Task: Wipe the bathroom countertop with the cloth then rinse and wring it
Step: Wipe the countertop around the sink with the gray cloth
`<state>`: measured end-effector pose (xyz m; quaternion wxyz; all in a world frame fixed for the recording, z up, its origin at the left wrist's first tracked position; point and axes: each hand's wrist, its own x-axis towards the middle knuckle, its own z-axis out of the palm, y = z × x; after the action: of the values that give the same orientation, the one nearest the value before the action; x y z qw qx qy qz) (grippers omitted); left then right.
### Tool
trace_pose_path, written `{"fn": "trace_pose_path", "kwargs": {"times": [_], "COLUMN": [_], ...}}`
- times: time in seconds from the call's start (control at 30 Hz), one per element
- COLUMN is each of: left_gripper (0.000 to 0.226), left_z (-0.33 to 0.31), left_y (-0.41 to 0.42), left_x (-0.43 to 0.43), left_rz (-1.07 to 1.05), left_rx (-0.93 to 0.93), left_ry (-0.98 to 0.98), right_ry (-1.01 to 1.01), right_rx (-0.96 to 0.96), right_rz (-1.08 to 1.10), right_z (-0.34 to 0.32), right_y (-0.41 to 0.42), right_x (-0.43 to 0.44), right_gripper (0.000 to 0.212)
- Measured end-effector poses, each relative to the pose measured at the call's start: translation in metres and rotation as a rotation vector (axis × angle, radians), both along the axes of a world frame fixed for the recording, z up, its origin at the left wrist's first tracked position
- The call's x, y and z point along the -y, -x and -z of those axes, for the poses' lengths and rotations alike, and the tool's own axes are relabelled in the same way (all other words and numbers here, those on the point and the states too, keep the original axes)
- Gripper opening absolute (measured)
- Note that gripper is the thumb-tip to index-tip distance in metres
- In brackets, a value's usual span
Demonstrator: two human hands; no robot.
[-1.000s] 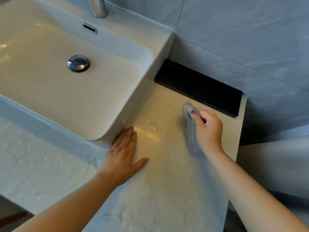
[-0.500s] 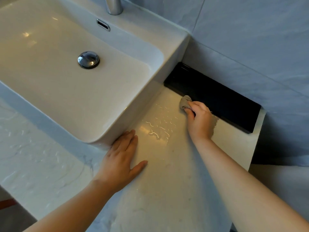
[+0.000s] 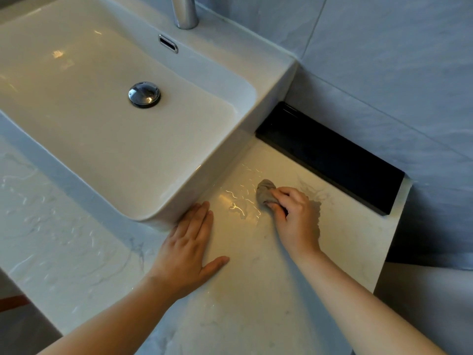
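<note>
Bench (image 3: 256,290) strip betw. sink (image 3: 268,80) wall & rt edge lay open, sink body blocked the left, black tray (image 3: 332,157) & tiled wall (image 3: 384,73) closed the back, left hand (image 3: 186,252) flat nr sink corner.

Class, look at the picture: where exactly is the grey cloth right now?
In the head view, the cloth is bunched under the right hand on the countertop, right of the sink, near the black tray.

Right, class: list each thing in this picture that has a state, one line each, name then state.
cloth: bunched, pressed on the countertop
right hand: closed on the cloth
left hand: flat, open, beside the sink
countertop: wet streaks near the cloth
sink: no water standing
faucet: not running
</note>
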<state>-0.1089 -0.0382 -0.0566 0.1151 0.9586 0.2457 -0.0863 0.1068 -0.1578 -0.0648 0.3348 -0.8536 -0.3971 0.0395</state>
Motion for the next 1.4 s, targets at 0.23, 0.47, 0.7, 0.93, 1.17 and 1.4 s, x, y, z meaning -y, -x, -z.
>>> {"fn": "trace_pose_path", "kwargs": {"times": [0.23, 0.47, 0.7, 0.93, 1.17, 1.4], "left_gripper": [0.092, 0.091, 0.091, 0.091, 0.092, 0.086], "left_z": [0.002, 0.004, 0.006, 0.008, 0.005, -0.005], "left_y": [0.000, 0.000, 0.001, 0.002, 0.002, 0.005], "left_x": [0.000, 0.001, 0.001, 0.001, -0.001, -0.002], "left_rz": [0.007, 0.005, 0.010, 0.035, 0.041, 0.019], "left_rx": [0.020, 0.037, 0.051, 0.075, 0.056, 0.079], "left_ry": [-0.003, -0.010, -0.003, -0.010, -0.001, 0.005], "right_ry": [0.029, -0.062, 0.091, 0.008, -0.023, 0.001], "right_rx": [-0.162, -0.048, 0.079, -0.046, -0.006, -0.124], "right_rz": [-0.167, 0.042, 0.130, 0.029, -0.137, -0.225], "right_z": [-0.006, -0.047, -0.009, -0.001, 0.003, -0.007], "right_y": [0.027, -0.028, -0.061, -0.036, 0.003, 0.025], "right_x": [0.015, -0.015, -0.055, -0.061, -0.029, -0.011], "right_gripper": [0.022, 0.014, 0.023, 0.024, 0.024, 0.022]}}
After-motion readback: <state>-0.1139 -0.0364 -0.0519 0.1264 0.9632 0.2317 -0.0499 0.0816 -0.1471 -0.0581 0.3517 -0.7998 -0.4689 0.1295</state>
